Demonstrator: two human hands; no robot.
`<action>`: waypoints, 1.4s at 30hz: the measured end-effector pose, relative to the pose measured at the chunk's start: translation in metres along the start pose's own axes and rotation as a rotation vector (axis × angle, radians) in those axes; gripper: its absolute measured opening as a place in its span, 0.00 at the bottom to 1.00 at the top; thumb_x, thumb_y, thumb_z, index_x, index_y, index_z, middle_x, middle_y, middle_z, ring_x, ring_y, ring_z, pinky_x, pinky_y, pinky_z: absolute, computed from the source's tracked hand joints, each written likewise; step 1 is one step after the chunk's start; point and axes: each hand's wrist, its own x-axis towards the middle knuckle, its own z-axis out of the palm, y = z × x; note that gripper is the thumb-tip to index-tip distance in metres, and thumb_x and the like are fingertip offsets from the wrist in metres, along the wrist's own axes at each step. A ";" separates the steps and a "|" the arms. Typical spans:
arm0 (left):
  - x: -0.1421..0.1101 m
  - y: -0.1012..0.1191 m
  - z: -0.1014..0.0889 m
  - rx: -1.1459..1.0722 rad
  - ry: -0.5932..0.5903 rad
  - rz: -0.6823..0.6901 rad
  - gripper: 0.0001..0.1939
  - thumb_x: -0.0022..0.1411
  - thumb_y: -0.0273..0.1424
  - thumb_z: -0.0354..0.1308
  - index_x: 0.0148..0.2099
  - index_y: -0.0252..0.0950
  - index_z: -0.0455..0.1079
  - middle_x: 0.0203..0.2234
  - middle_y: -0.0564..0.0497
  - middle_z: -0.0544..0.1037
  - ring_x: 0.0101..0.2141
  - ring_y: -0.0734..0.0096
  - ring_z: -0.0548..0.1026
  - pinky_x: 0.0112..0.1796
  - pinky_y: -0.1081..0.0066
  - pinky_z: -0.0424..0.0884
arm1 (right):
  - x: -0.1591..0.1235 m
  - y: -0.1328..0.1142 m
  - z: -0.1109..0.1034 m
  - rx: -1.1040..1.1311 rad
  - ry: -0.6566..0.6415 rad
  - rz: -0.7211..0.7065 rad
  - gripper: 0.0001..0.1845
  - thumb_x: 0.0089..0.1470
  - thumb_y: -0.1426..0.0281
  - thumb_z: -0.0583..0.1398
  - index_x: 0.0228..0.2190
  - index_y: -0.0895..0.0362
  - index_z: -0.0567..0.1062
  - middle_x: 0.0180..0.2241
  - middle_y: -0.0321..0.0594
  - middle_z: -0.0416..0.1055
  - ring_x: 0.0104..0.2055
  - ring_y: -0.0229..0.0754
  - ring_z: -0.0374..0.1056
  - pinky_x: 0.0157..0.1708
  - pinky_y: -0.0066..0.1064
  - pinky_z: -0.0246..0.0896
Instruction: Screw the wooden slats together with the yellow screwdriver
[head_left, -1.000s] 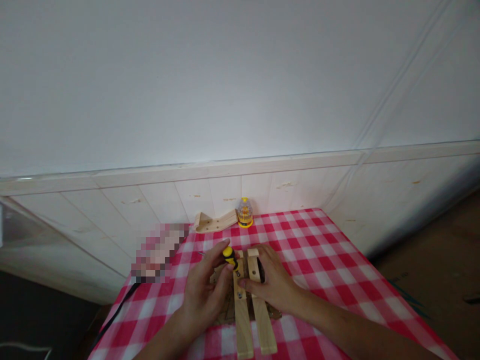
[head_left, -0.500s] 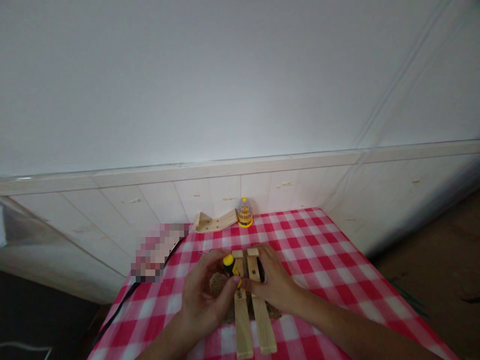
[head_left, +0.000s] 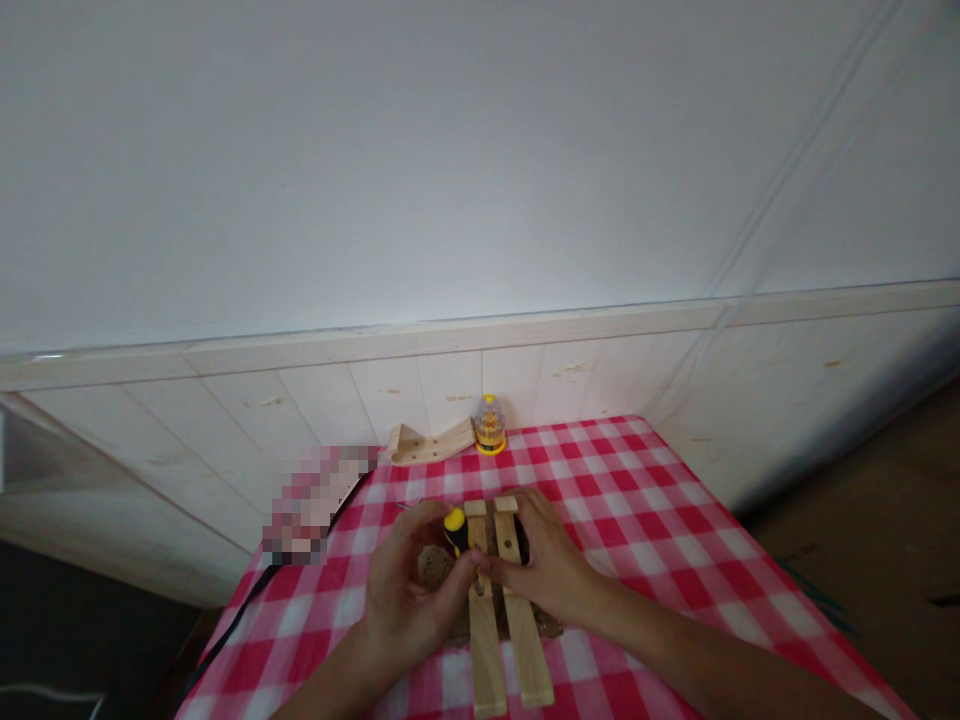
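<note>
Two light wooden pieces [head_left: 489, 650], long and narrow with screws or holes in them, lie side by side over a brown base [head_left: 551, 627]. My left hand [head_left: 405, 590] curls around a stubby yellow-and-black handle [head_left: 454, 530], which looks like a screwdriver's; its tip is hidden. The handle leans beside the left wooden piece. My right hand [head_left: 559, 570] wraps the far right side of the pieces, its thumb reaching across them to meet my left thumb. A round brown patterned thing [head_left: 433, 567] shows inside the curve of my left hand.
A red-and-white checked cloth [head_left: 630, 500] covers the table, which meets a white panelled wall [head_left: 600, 370]. At the back stand a bent wooden piece with holes [head_left: 431, 446] and a yellow-based clear container [head_left: 490, 428]. A blurred-out object [head_left: 319, 505] with a black strap lies left.
The yellow-and-black handle has shifted slightly and turned, and its lower yellow part is now covered by my thumbs. The wooden pieces stay in place.
</note>
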 end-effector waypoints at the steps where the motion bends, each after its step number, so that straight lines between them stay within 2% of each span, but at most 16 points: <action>1: -0.001 -0.001 0.000 0.001 -0.002 0.005 0.19 0.63 0.25 0.69 0.54 0.42 0.71 0.37 0.53 0.81 0.31 0.72 0.83 0.34 0.77 0.81 | 0.000 0.000 0.000 -0.001 -0.003 0.002 0.23 0.52 0.64 0.76 0.45 0.54 0.75 0.47 0.44 0.75 0.52 0.55 0.70 0.53 0.48 0.66; 8: -0.008 -0.008 -0.001 -0.011 -0.009 0.141 0.22 0.64 0.25 0.69 0.58 0.42 0.69 0.42 0.50 0.80 0.38 0.69 0.83 0.39 0.74 0.82 | 0.002 0.003 0.001 0.011 -0.022 0.004 0.27 0.52 0.57 0.77 0.46 0.56 0.76 0.49 0.48 0.75 0.53 0.58 0.69 0.54 0.49 0.65; 14: -0.010 -0.014 -0.006 -0.036 -0.082 0.168 0.25 0.67 0.24 0.66 0.62 0.42 0.67 0.46 0.46 0.79 0.43 0.64 0.82 0.43 0.68 0.83 | 0.002 0.004 0.002 0.006 -0.023 0.017 0.25 0.49 0.65 0.78 0.45 0.55 0.76 0.48 0.45 0.75 0.52 0.57 0.70 0.52 0.48 0.64; 19: -0.008 -0.014 -0.011 -0.063 -0.167 0.188 0.26 0.68 0.22 0.64 0.65 0.43 0.67 0.48 0.44 0.78 0.46 0.63 0.82 0.47 0.67 0.82 | 0.002 0.003 0.002 0.011 -0.008 0.020 0.23 0.49 0.69 0.77 0.44 0.55 0.76 0.47 0.43 0.75 0.52 0.55 0.70 0.53 0.47 0.64; 26: -0.012 -0.017 -0.015 -0.072 -0.218 0.118 0.27 0.68 0.21 0.62 0.66 0.43 0.66 0.50 0.41 0.80 0.47 0.60 0.83 0.48 0.62 0.82 | 0.001 0.000 0.001 0.037 -0.003 0.012 0.23 0.49 0.69 0.76 0.45 0.54 0.76 0.47 0.43 0.75 0.52 0.55 0.69 0.53 0.48 0.64; 33: -0.006 -0.009 -0.014 -0.075 -0.213 0.138 0.26 0.67 0.21 0.61 0.64 0.42 0.68 0.45 0.43 0.83 0.42 0.62 0.85 0.44 0.65 0.84 | 0.002 0.002 0.001 0.024 -0.008 0.007 0.23 0.49 0.69 0.76 0.45 0.55 0.76 0.48 0.44 0.76 0.53 0.56 0.70 0.54 0.48 0.64; 37: -0.003 -0.004 -0.009 -0.106 -0.159 0.070 0.22 0.67 0.22 0.61 0.60 0.42 0.70 0.40 0.46 0.83 0.38 0.66 0.85 0.39 0.69 0.84 | 0.002 0.003 0.002 0.014 -0.013 0.012 0.24 0.50 0.68 0.76 0.46 0.55 0.76 0.48 0.45 0.76 0.53 0.56 0.70 0.53 0.48 0.64; 42: 0.000 -0.005 -0.001 -0.065 0.124 -0.116 0.19 0.64 0.25 0.68 0.55 0.42 0.73 0.38 0.51 0.84 0.36 0.70 0.86 0.38 0.75 0.84 | 0.000 0.006 0.003 0.010 -0.004 -0.019 0.25 0.48 0.69 0.77 0.46 0.54 0.77 0.48 0.43 0.76 0.53 0.56 0.70 0.53 0.47 0.65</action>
